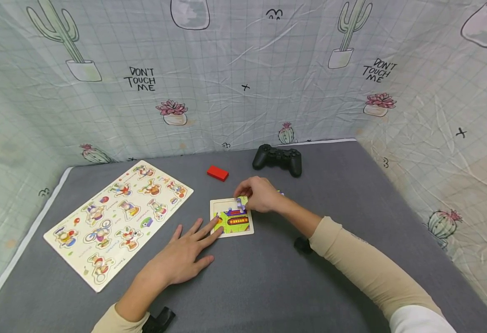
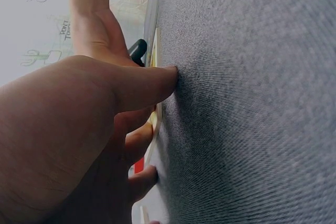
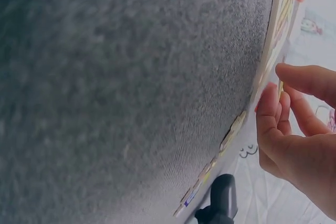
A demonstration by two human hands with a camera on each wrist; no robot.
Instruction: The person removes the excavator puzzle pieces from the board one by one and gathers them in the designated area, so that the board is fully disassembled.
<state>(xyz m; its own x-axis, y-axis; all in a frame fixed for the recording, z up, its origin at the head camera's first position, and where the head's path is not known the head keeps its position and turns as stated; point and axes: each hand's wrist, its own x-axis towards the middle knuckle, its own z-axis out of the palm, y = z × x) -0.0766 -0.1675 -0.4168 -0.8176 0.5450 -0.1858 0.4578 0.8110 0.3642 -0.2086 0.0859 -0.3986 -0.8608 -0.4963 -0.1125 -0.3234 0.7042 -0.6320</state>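
A small square jigsaw board (image 1: 231, 233) with a partly filled vehicle picture lies flat on the grey table. My left hand (image 1: 181, 259) spreads its fingers, with fingertips resting on the board's left edge; its thumb touches the cloth in the left wrist view. Over the board's upper right corner my right hand (image 1: 261, 194) pinches a jigsaw piece (image 1: 241, 201) between thumb and fingers. In the right wrist view the right hand (image 3: 299, 124) holds the thin piece beside the board (image 3: 270, 40); several loose pieces (image 3: 202, 174) lie on the table near it.
A large picture board (image 1: 114, 222) with animal figures lies at the left. Behind the small board are a red block (image 1: 218, 173) and a black game controller (image 1: 277, 158). A patterned cloth (image 1: 226, 69) hangs along the back and sides.
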